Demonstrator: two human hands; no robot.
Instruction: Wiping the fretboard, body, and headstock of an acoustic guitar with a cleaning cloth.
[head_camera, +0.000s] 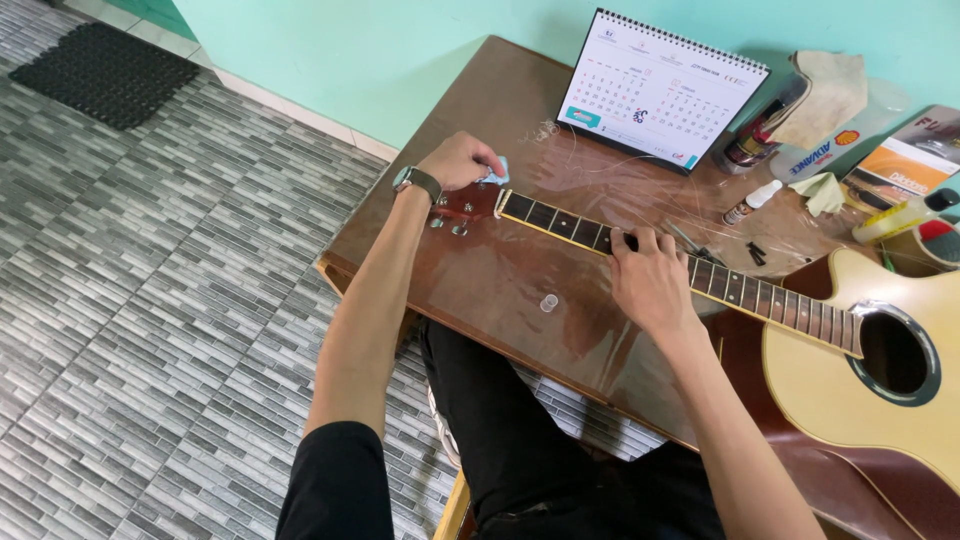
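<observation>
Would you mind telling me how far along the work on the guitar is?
Done: loose strings lie on the table. In hand: the left hand holds a blue tool at the headstock, while the right hand presses the neck. Left: whether any strings are fitted is too fine to tell.

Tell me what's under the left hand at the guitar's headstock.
The left hand covers the upper headstock and grips a small light-blue tool. Two tuner pegs show below; the rest stays hidden under the hand.
</observation>
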